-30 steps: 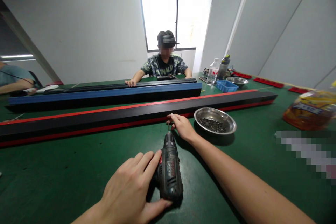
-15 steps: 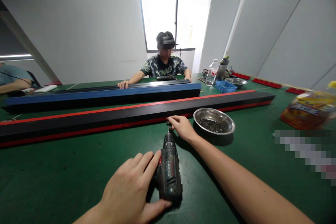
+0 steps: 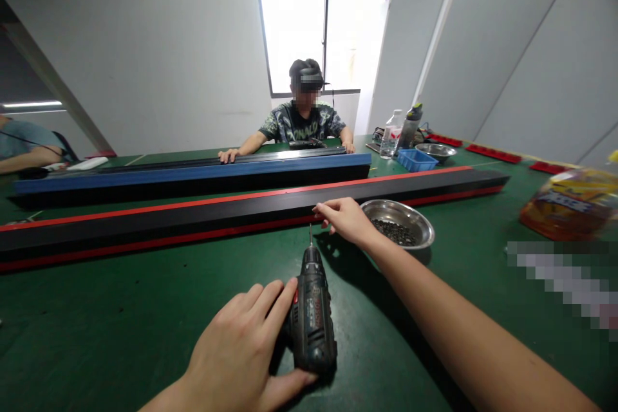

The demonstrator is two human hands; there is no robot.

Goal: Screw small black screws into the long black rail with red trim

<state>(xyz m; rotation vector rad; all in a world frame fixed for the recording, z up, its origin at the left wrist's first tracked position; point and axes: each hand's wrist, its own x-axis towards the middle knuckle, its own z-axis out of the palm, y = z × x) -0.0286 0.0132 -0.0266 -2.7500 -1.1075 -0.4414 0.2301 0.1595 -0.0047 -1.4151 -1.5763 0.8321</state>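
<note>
1. The left hand (image 3: 236, 335) is wrapped around a dark power drill (image 3: 315, 325), which is above the green table (image 3: 145, 335) in the near middle. The handle is mostly hidden behind this hand.
2. The bit (image 3: 311, 235) points away from the person, towards a long black and red bar (image 3: 193, 214). I cannot tell whether its tip touches the bar.
3. The right hand (image 3: 348, 219) is near the bit, with thumb and forefinger narrowly together. I cannot tell whether something small is between them.
4. Just beside this hand, a shallow steel bowl (image 3: 425, 226) contains many small dark pieces, lying loose at its bottom. The wrist partly covers the bowl's left side.
5. Farther back, a blue plastic tray (image 3: 418, 165) stands beside a second steel bowl (image 3: 437, 152); their contents are too small to tell.
6. Behind the tray, a clear bottle (image 3: 390, 136) and a grey bottle (image 3: 410, 129) stand upright.
7. At the right, a large transparent container (image 3: 555, 209) holds something orange-brown; its label is blurred.
8. Across the table sits a co-worker (image 3: 306, 122), one hand on a long dark piece behind a blue bar (image 3: 193, 175).
</note>
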